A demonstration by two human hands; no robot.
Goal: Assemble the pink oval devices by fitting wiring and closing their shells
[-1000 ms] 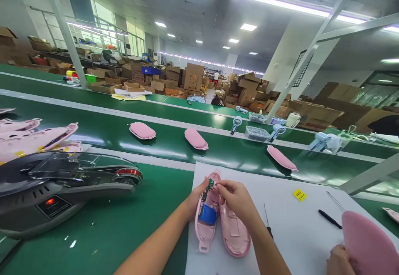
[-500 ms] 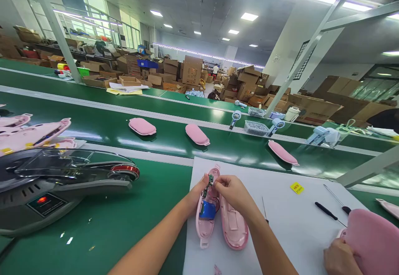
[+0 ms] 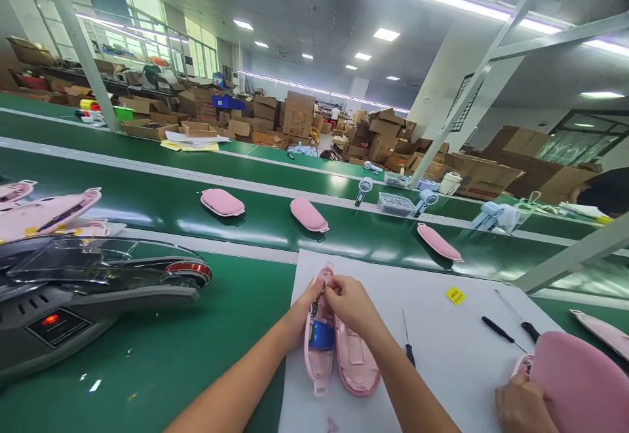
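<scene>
A long pink shell half (image 3: 320, 373) lies on the white sheet, its inside facing up, with a blue battery (image 3: 321, 336) in it. My left hand (image 3: 297, 315) is closed around the upper left side of this shell, thumb over the rim by the circuit board (image 3: 315, 306). Close beside it, my right hand (image 3: 352, 299) pinches at the board's upper end; its fingertips hide what is between them. Under my right wrist rests the other pink shell half (image 3: 358, 380), also open side up and touching or nearly touching the first.
Several screwdrivers (image 3: 498, 330) and a yellow label (image 3: 455, 295) lie on the white sheet (image 3: 432, 328). At right, another person's hand (image 3: 521, 403) holds a pink case (image 3: 580, 380). A grey tape dispenser (image 3: 98, 295) stands left. Pink cases (image 3: 223, 202) sit on the green belt (image 3: 265, 223).
My right fingertips have moved up and in against the board, which is now mostly covered; the shell half has turned slightly. The camera view has shifted a little.
</scene>
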